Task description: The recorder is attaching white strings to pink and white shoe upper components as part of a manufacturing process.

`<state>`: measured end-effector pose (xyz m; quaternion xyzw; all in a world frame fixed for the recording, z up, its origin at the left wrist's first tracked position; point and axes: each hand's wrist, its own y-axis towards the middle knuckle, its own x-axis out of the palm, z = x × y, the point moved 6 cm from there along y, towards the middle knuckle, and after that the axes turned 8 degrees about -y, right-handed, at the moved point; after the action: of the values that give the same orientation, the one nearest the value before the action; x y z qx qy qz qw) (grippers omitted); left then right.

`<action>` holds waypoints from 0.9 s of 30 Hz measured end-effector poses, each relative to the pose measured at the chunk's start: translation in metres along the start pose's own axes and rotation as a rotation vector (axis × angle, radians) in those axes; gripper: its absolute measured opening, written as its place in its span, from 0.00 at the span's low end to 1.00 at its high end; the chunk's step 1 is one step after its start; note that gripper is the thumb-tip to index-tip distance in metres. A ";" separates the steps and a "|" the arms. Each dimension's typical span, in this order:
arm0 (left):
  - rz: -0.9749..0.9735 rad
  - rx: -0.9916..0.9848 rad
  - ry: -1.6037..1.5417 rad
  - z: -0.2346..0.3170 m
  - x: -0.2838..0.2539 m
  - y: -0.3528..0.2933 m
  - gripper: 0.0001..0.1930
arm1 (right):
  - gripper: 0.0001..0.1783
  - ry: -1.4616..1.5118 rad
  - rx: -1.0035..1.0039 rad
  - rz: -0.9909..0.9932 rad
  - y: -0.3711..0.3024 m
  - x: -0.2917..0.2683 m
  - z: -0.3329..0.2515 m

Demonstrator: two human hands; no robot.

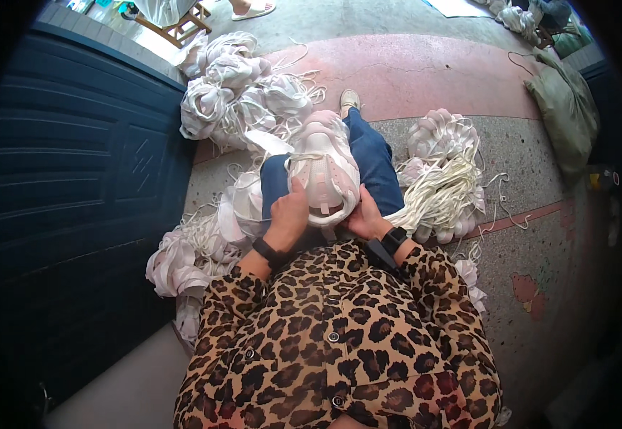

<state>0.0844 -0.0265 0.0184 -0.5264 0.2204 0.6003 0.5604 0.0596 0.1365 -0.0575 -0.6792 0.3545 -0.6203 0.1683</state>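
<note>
On my lap lies a bundle of nested white and pink sneaker uppers (319, 168), with a lace across the front. My left hand (291, 213) is closed on the bundle's left edge, thumb pointing up along it. At the lower right edge, my right hand (366, 214) grips the bundle from the side; its fingertips are partly hidden underneath. A white strip (268, 141) sticks out at the bundle's left. Beside my right leg rests another bundle of uppers (443, 136), with many cream laces (436, 187) spread below it.
Piles of white uppers with loose laces lie ahead on the left (236, 89) and by my left side (182, 261). A dark blue door (89, 136) stands at left. An olive sack (565, 114) is at right. Another person's sandalled foot (252, 8) shows at the top.
</note>
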 end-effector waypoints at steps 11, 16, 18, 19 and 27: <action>-0.064 -0.215 -1.459 -0.051 0.008 0.022 0.15 | 0.46 -0.253 -0.020 0.213 0.024 -0.024 0.001; -0.102 -0.355 -1.481 -0.048 0.009 0.013 0.15 | 0.35 -0.300 -0.063 0.441 0.060 -0.037 0.001; -0.102 -0.326 -1.499 -0.053 0.014 0.016 0.18 | 0.33 -0.283 -0.080 0.462 0.064 -0.043 0.003; -0.100 -0.307 -1.505 -0.058 0.018 0.017 0.20 | 0.32 -0.267 -0.086 0.457 0.065 -0.044 0.004; 0.054 -0.118 -0.872 -0.072 0.005 0.033 0.20 | 0.26 -0.092 -0.164 0.400 0.067 -0.047 0.000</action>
<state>0.0834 -0.0952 -0.0223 -0.2489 -0.0578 0.7922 0.5542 0.0425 0.1223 -0.1367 -0.6343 0.5235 -0.5118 0.2484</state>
